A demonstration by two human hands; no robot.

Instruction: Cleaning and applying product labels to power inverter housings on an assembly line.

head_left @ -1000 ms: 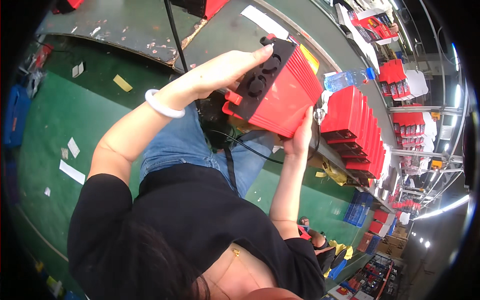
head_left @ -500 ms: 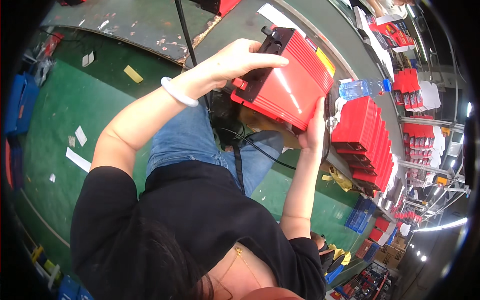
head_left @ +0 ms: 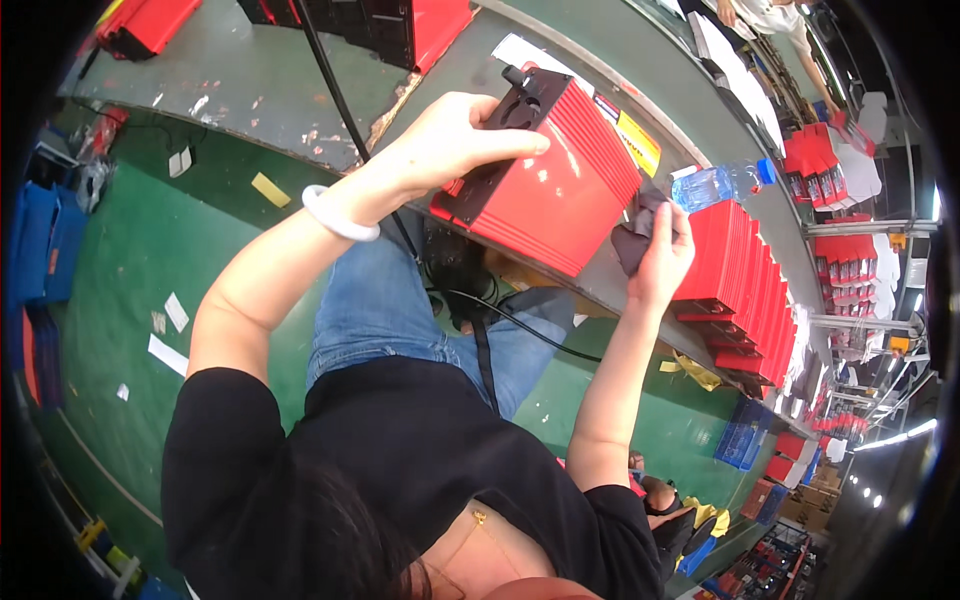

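A red ribbed metal box with a black end panel and a black knob, which looks like a power inverter (head_left: 570,190), rests tilted at the workbench's edge. My left hand (head_left: 455,140) is closed on its black end, with the thumb across the top face. Pinched in my right hand (head_left: 663,258) is a dark grey cloth (head_left: 632,246), just right of the inverter and apart from it. Part of the cloth is hidden by my fingers.
A clear water bottle with a blue cap (head_left: 715,186) lies beyond my right hand. Next to it stands a row of red inverter housings (head_left: 735,285). More red and black units (head_left: 395,30) sit on the bench at the far left. A black cable (head_left: 330,85) hangs near my left forearm.
My right hand has let go of the inverter's right end and now holds the grey cloth. The inverter has shifted slightly left and down, still in my left hand.
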